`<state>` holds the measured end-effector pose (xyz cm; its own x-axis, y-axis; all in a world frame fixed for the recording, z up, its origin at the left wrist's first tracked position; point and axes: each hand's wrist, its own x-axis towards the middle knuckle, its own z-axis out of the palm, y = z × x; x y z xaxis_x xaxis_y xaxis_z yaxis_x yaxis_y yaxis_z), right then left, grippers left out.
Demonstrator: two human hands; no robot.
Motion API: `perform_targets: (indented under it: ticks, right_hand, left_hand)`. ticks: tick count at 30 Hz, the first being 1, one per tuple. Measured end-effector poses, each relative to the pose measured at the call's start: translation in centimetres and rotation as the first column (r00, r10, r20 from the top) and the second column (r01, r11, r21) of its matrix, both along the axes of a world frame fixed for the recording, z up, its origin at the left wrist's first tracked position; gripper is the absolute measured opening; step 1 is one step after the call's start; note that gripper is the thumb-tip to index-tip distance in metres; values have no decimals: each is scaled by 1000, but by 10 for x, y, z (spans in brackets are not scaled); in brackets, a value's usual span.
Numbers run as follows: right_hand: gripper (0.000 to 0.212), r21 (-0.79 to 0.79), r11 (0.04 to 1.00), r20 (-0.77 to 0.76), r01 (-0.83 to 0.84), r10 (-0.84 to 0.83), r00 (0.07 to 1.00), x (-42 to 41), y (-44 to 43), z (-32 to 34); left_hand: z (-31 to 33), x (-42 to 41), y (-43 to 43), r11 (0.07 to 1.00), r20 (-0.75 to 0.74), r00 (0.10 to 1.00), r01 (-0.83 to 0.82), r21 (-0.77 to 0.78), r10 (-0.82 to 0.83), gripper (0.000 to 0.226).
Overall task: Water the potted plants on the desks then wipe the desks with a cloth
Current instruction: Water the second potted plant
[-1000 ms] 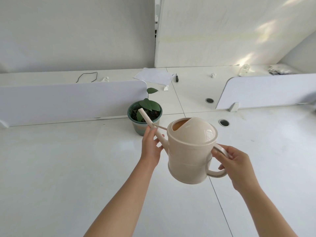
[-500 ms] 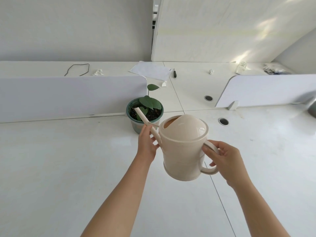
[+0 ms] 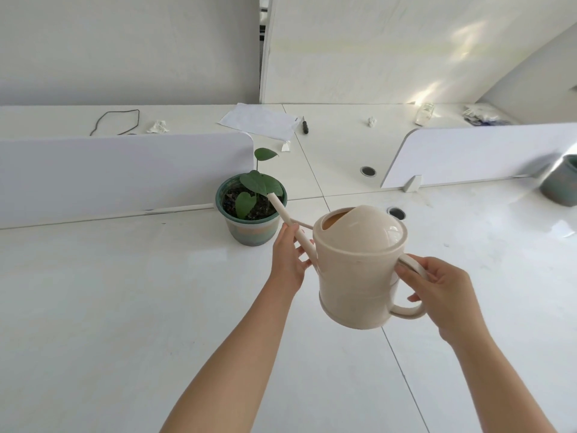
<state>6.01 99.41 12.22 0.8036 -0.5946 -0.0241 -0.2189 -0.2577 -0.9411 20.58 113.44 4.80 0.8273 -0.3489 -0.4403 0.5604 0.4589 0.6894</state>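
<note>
1. Holding the watering can (image 3: 359, 270) in the air above the desk (image 3: 125, 307), the person has both hands on it. The right hand (image 3: 443, 295) has its fingers curled round the handle (image 3: 412, 267) on the near right side. The left hand (image 3: 288, 257) has its fingers wrapped round the spout (image 3: 290, 220), close to where it leaves the body
2. The spout's long axis runs away from the person and leftward, rising from the can toward the plant pot (image 3: 251, 226). Its open tip sits over the right part of the soil, just inside the rim, beside a leaf; whether it touches the leaf I cannot tell
3. The pot stands on the desk near the rounded end of the divider (image 3: 125, 173), beyond and left of the can. The left hand is the nearer one to it; the right hand is well back
4. The can's body is close to level and no stream of water shows, so pouring looks about to begin. The next move likely needs the right hand to lift the handle side, tipping the can along the spout's line while the left hand keeps the aim
5. With the tip so near the right rim, a small drift rightward could put water on the desk
6. A second pot (image 3: 559, 182), blurred at the right edge, stands well apart and probably comes next; wiping looks not yet begun
</note>
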Motion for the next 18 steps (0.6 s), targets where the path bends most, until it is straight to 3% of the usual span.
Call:
perform_targets:
  ticks: [8, 18]
  right_hand:
    - [20, 4, 1000, -7, 18, -18, 1000, -1, 1, 2]
    - [18, 3, 995, -3, -104, 104, 995, 19, 27, -3]
  left_hand:
    - [1, 7, -3, 1000, 1, 1000, 28, 1, -28, 12]
    - [1, 12, 37, 993, 21, 994, -110, 37, 109, 10]
